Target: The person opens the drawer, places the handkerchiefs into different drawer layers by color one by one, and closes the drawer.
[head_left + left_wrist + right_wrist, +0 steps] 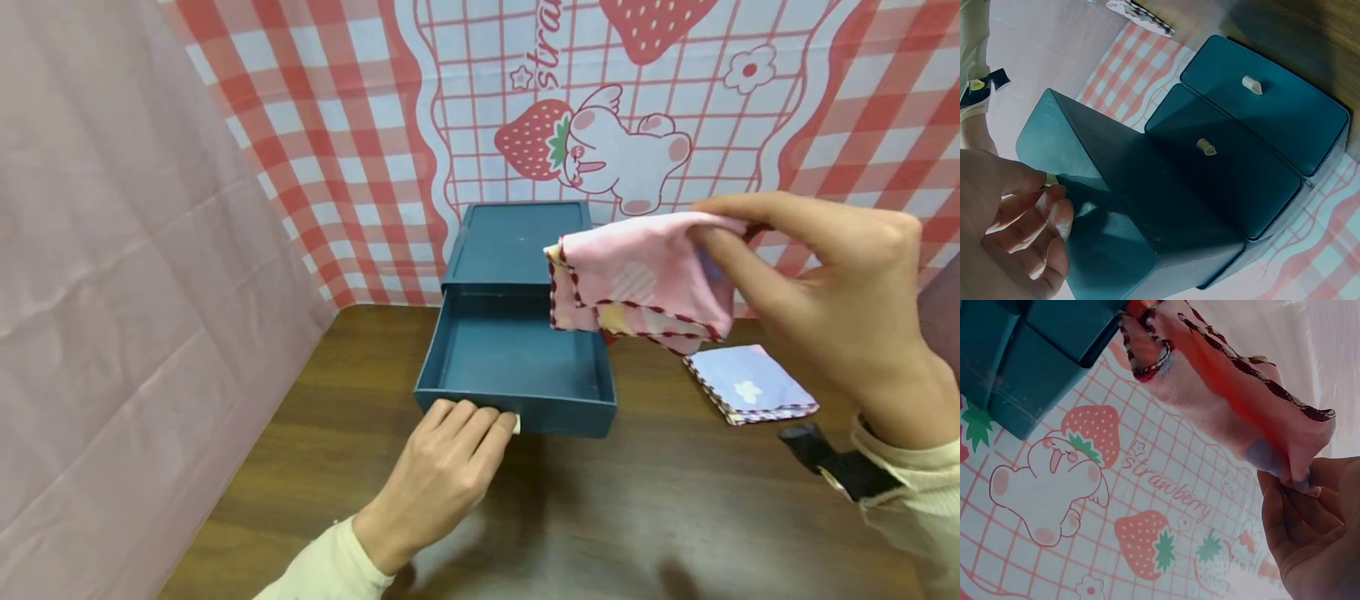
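My left hand point(442, 471) pinches the small pale knob point(1052, 179) on the front of a dark teal drawer point(566, 417). The drawer is pulled out of the top of a small teal chest point(528, 242), and its bare floor shows. Up in the air, my right hand point(847, 300) holds a folded pink handkerchief point(637, 267) with dark red stitched edges, gripped at one end between thumb and fingers. In the head view the handkerchief overlaps the drawer's right side. Its loose end hangs toward the chest in the right wrist view.
A folded light-blue handkerchief point(750, 379) lies on the wooden table point(360, 433), right of the chest. Two pushed-in drawers with knobs point(1207, 147) show below the pulled-out one. Behind hangs a strawberry-print cloth point(480, 108); a pale curtain point(135, 275) hangs at left.
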### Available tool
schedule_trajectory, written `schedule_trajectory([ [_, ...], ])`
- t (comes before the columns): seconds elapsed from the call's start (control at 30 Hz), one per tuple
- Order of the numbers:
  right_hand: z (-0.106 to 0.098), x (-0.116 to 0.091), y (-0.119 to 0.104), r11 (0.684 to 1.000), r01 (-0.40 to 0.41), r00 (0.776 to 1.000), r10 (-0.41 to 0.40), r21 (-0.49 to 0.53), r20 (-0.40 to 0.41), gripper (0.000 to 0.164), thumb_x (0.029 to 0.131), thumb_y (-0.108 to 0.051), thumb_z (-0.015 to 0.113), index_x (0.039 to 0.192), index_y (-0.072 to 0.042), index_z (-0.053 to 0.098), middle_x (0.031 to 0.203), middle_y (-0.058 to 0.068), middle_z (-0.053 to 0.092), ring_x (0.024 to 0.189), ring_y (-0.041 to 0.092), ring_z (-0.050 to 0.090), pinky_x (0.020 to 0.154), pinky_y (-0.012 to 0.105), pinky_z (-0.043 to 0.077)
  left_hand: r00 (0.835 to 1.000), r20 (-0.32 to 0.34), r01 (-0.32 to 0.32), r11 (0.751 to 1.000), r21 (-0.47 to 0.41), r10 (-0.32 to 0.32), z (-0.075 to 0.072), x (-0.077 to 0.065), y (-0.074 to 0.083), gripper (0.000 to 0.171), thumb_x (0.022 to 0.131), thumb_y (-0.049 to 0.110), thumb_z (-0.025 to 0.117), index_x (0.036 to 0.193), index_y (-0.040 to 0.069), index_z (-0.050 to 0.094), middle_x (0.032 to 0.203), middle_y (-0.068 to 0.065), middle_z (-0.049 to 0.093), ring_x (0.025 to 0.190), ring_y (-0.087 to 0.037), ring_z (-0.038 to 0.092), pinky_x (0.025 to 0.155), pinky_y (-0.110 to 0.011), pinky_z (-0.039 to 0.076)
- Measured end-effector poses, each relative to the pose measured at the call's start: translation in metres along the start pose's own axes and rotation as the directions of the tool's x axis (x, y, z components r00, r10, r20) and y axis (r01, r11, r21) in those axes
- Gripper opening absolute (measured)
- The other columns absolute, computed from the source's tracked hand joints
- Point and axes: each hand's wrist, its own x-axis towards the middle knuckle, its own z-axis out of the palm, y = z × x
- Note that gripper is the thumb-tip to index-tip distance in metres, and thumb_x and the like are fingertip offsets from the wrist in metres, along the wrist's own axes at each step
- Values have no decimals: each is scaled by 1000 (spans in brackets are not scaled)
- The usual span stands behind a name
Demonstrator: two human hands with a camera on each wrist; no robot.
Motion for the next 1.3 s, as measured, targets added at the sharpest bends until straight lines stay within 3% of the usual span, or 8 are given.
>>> schedule_trajectory([
  [0.2,4,4,-8,1000,-17,999,17,3,-34,18,86,-19,78,97,-6,80,80,12,74,71,-1,60,69,6,34,1000,18,3,1000,-8,-3,0,2,2,25,105,9,44,107,2,68,90,-6,65,74,-21,54,64,-29,40],
  [0.5,25,13,-15,992,11,999,-6,123,-47,18,88,-17,76,95,-1,79,81,12,74,76,-8,57,72,8,38,1000,27,3,1000,-10,-2,1,3,3,26,105,9,44,107,2,68,90,-6,65,75,-21,55,64,-30,41],
  [0.77,44,15,-15,987,66,997,-73,147,39,16,83,0,77,99,3,76,86,14,74,74,19,66,81,8,42,999,36,11,1000,-16,-11,2,1,4,26,106,10,43,107,2,68,91,-6,65,75,-21,55,64,-30,41],
  [0.87,55,13,-18,980,71,994,-85,186,66,19,81,2,78,99,3,76,87,14,74,72,23,66,81,7,42,999,42,15,1000,-22,-15,2,0,4,27,106,10,43,108,2,68,91,-6,65,75,-21,55,64,-30,41],
  [0.97,65,13,-22,975,94,989,-115,200,95,20,82,2,78,102,2,75,89,14,74,72,23,66,77,13,45,1000,29,11,1000,-18,-11,2,0,4,26,105,10,44,108,1,68,90,-7,65,75,-21,55,64,-30,41],
  [1.17,81,17,-26,969,199,967,-218,144,132,21,87,-2,74,107,4,72,94,17,73,81,28,69,72,42,57,1000,-5,5,1000,-6,-5,4,1,3,24,104,9,46,106,1,68,88,-6,64,72,-21,55,63,-30,40],
  [1.3,89,13,-23,962,242,949,-262,128,175,21,89,-6,73,108,4,70,94,17,72,81,27,69,70,42,58,1000,-15,4,1000,-3,-4,3,2,3,24,104,9,45,105,1,68,87,-6,64,71,-21,54,63,-30,40],
])
